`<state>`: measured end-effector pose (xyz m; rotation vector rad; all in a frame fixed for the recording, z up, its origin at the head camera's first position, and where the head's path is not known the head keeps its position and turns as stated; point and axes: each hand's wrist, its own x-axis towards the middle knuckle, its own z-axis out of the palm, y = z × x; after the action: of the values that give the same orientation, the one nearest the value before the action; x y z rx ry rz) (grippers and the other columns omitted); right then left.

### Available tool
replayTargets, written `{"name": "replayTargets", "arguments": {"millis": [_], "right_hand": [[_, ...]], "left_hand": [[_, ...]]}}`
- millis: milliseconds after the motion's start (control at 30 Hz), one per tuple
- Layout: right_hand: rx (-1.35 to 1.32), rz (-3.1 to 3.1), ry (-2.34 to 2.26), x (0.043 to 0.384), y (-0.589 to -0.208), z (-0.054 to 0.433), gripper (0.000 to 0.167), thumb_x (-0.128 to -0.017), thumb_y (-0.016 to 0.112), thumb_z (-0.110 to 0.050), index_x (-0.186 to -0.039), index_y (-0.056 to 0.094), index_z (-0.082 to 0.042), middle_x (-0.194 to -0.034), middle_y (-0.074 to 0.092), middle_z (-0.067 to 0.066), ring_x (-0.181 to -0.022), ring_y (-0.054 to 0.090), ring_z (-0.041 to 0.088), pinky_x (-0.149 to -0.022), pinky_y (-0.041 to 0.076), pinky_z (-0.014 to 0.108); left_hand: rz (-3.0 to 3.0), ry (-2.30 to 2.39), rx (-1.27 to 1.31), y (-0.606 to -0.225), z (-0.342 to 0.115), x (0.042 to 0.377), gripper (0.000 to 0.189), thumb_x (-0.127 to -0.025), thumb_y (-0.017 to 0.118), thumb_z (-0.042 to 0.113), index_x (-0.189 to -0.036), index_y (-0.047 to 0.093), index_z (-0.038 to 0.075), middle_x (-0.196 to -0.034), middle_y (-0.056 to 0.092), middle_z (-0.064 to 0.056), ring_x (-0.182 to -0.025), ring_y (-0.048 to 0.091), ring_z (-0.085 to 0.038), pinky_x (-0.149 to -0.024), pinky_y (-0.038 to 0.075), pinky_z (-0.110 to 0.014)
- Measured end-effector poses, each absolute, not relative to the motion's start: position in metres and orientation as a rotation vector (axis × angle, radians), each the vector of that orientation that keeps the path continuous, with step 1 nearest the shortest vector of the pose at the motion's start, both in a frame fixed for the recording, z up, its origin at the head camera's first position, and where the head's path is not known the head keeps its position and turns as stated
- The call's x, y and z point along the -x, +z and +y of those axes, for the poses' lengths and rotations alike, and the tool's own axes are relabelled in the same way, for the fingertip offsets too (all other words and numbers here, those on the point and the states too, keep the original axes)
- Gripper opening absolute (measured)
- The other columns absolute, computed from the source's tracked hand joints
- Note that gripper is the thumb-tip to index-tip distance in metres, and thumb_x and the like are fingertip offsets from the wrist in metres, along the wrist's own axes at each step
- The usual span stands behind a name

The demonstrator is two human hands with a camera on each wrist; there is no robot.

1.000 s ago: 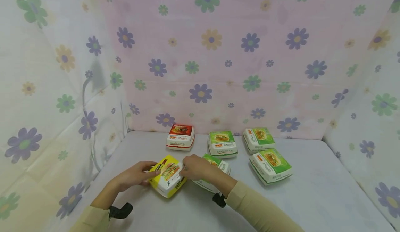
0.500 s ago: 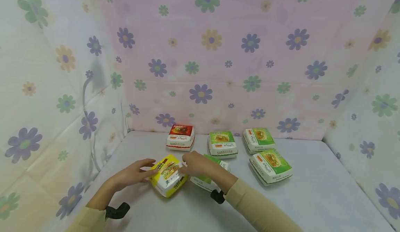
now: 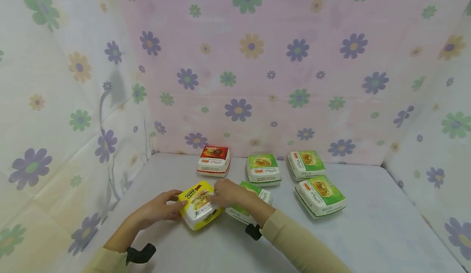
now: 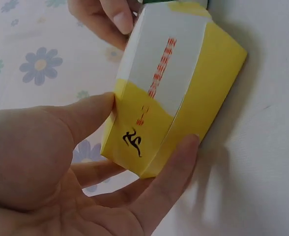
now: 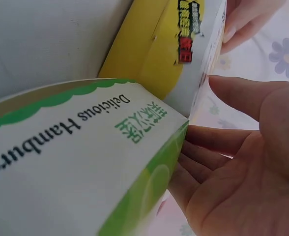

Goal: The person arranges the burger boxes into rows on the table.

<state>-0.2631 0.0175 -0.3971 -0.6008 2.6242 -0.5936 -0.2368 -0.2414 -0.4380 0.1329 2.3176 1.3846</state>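
Observation:
A yellow-and-white burger box (image 3: 193,213) with a burger picture on its lid lies between my two hands, its near corner turned toward me. My left hand (image 3: 160,209) grips its left end; in the left wrist view the thumb (image 4: 93,113) lies along one edge and a fingertip (image 4: 187,145) touches the yellow side wall. At the right end my right hand (image 3: 228,193) holds the box, thumb (image 5: 233,93) at the lid edge and fingers bent behind. Right beside it, partly hidden under the right forearm, stands a green-and-white burger box (image 3: 238,214).
A red-and-white burger box (image 3: 213,168) stands at the back. Green-and-white boxes stand along the back and right: one in the middle (image 3: 263,177), one farther right (image 3: 305,173), one in front of that (image 3: 318,205). Flowered cloth walls (image 3: 272,89) surround the white table (image 3: 375,232).
The yellow burger box and both hands have shifted very slightly; the left fingers have drawn closer round its left end. The other boxes stay in place while the head view moves a little.

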Motion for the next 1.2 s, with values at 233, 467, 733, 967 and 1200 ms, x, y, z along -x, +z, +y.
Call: {"name": "replayTargets", "arguments": {"millis": [233,467,733,967,1200], "right_hand": [[0.512,2.631,-0.622,0.255,-0.397,0.016,0.027,-0.097,0.073,-0.033,-0.102,0.063,-0.009,-0.084,0.061,0.001,-0.074,0.056,0.014,-0.063,0.045,0.027],[0.5,2.636,-0.572,0.254,-0.391,0.015,0.031,-0.097,0.072,-0.035,-0.107,0.064,-0.007,-0.086,0.061,0.001,-0.076,0.057,0.015,-0.067,0.048,0.029],[0.552,2.62,-0.568,0.26,-0.39,0.014,0.026,-0.104,0.06,-0.033,-0.1,0.063,-0.007,-0.081,0.059,0.003,-0.068,0.052,0.013,-0.058,0.042,0.025],[0.542,2.607,-0.535,0.261,-0.398,0.011,0.028,-0.104,0.059,-0.034,-0.106,0.063,-0.006,-0.084,0.06,0.004,-0.072,0.054,0.014,-0.062,0.042,0.027],[0.538,2.59,-0.66,0.247,-0.399,0.011,0.026,-0.101,0.065,-0.032,-0.093,0.065,-0.007,-0.076,0.061,0.004,-0.062,0.051,0.013,-0.054,0.038,0.026]], "left_hand": [[2.254,1.474,-0.173,-0.442,-0.242,0.248,0.066,-0.105,0.06,0.029,-0.152,0.032,-0.009,-0.152,0.034,-0.036,-0.111,0.065,-0.032,-0.088,0.06,-0.046],[2.371,1.413,-0.155,-0.441,-0.243,0.248,0.072,-0.103,0.063,0.034,-0.155,0.03,-0.004,-0.152,0.035,-0.035,-0.113,0.064,-0.035,-0.085,0.061,-0.045],[2.423,1.373,-0.015,-0.436,-0.232,0.232,0.089,-0.1,0.066,0.042,-0.154,0.021,-0.01,-0.147,0.04,-0.035,-0.112,0.065,-0.037,-0.081,0.062,-0.043],[2.366,1.418,0.012,-0.446,-0.225,0.23,0.08,-0.102,0.063,0.04,-0.151,0.028,-0.013,-0.145,0.041,-0.035,-0.107,0.066,-0.032,-0.08,0.062,-0.042],[2.309,1.449,-0.049,-0.452,-0.233,0.241,0.072,-0.106,0.056,0.041,-0.153,0.034,-0.009,-0.149,0.043,-0.033,-0.117,0.062,-0.036,-0.084,0.061,-0.045]]}}
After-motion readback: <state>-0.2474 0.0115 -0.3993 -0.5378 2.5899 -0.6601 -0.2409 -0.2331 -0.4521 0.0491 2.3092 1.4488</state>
